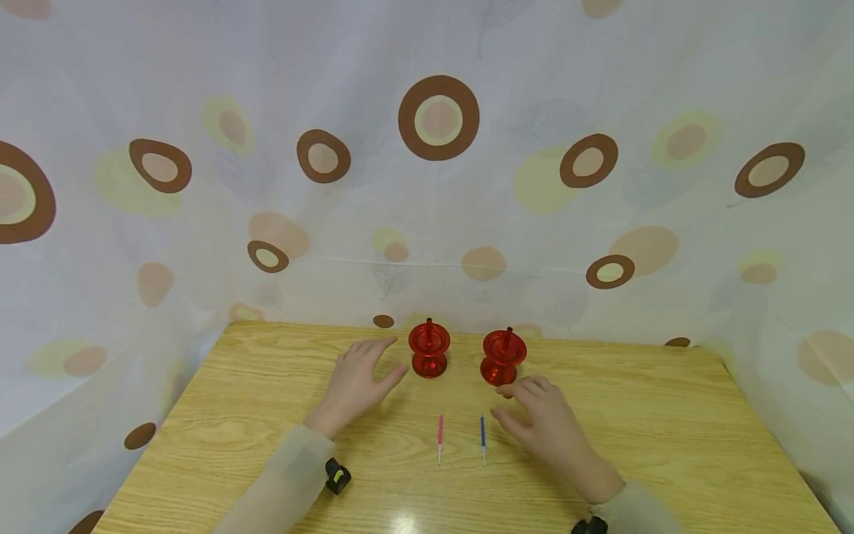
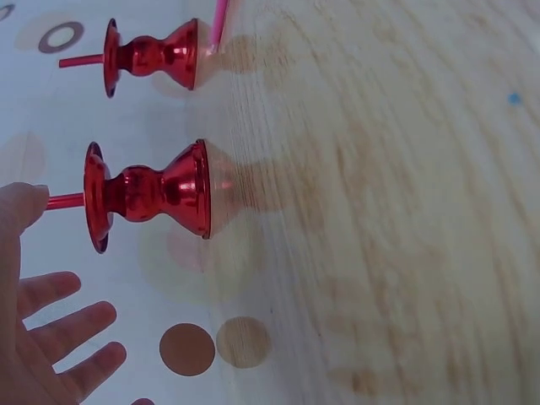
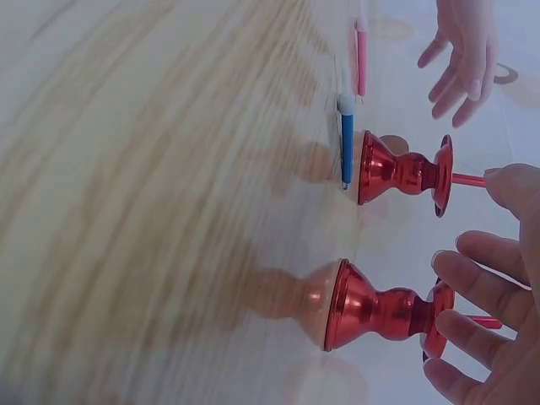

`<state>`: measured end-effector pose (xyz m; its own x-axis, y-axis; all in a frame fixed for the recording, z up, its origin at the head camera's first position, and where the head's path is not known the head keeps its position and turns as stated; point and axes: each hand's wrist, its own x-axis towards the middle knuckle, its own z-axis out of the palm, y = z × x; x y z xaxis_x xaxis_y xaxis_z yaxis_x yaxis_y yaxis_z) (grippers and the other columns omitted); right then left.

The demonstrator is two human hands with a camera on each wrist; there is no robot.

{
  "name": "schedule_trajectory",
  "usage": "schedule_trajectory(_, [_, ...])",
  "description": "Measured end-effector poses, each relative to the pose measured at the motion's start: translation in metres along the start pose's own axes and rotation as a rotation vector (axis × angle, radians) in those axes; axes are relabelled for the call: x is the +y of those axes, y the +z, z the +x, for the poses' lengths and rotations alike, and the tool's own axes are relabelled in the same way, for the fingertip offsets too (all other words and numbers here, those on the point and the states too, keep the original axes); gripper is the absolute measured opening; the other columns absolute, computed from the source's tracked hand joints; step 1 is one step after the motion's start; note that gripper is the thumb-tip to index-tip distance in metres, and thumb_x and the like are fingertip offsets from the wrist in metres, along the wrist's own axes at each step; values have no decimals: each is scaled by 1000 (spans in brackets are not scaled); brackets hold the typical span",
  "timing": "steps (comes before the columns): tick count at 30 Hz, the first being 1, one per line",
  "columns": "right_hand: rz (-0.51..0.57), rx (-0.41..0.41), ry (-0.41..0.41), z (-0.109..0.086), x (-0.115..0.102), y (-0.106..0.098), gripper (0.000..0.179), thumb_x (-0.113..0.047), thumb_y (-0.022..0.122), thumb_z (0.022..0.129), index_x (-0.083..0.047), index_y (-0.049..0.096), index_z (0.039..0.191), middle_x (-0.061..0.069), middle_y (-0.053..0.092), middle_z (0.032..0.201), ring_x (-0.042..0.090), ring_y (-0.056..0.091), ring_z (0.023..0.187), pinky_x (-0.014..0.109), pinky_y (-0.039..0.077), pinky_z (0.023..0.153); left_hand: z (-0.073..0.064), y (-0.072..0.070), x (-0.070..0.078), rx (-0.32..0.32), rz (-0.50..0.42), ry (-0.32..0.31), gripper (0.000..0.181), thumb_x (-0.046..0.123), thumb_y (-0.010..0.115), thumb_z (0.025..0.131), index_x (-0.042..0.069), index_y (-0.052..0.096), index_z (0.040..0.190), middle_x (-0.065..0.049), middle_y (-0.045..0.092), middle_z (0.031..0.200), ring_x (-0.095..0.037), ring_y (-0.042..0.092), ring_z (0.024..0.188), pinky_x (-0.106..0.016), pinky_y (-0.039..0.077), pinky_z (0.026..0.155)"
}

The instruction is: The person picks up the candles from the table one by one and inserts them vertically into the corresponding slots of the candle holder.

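Observation:
Two shiny red candle holders, each with a dish and an upright pin, stand at the back middle of the table: the left one (image 1: pixel 429 363) and the right one (image 1: pixel 498 371). My left hand (image 1: pixel 356 384) hovers just left of the left holder, fingers spread and holding nothing. Nearest to the right holder is my right hand (image 1: pixel 550 426), its fingers loosely bent and nothing between them. In the right wrist view its fingers overlap that holder's dish. A pink candle (image 1: pixel 440 430) and a blue candle (image 1: pixel 483 432) lie side by side between the hands, white ends towards me.
The wooden table (image 1: pixel 267 400) meets a pale curtain (image 1: pixel 427 215) with brown circles, which hangs behind it and along both sides. Black straps with small devices sit on both wrists, such as the left wrist device (image 1: pixel 337 476).

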<state>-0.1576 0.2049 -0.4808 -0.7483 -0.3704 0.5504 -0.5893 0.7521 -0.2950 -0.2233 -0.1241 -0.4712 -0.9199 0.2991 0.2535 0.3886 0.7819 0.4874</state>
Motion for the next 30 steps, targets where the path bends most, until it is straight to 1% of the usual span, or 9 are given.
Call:
schedule_trajectory(4, [-2,-17,12,0,-3,1,27,-19,87,85,-8,76,107,2,73,101,24,62,99,48,54,86,1,-1,2,0,-5,-1,62,49,63,102,12,55,151,-12,59,147,-38,50,138,-66,40,108])
schedule_trajectory(10, [14,-10,-3,2,-6,4,28,-19,88,84,-8,76,107,3,75,102,25,63,99,50,53,87,4,0,3,10,-5,3,62,49,65,101,12,56,150,-12,61,146,-39,51,137,-66,42,106])
schedule_trajectory(18, [36,-14,-9,4,-10,7,27,-19,87,85,-8,75,106,2,75,101,23,62,99,48,51,88,9,2,3,-23,-30,-19,64,52,62,102,14,53,152,-11,57,151,-40,48,141,-67,38,110])
schedule_trajectory(25, [51,-22,-10,3,-12,11,27,-19,87,85,-8,75,106,2,73,99,21,61,98,47,52,85,12,3,1,-16,-52,-8,66,53,61,101,13,53,152,-11,57,150,-40,49,139,-66,37,111])
schedule_trajectory(30, [71,-40,0,3,-15,14,26,-21,87,86,-9,76,106,2,74,102,19,60,99,46,52,85,14,2,1,-19,-52,-6,66,54,61,101,14,53,152,-10,57,150,-39,49,139,-66,38,111])
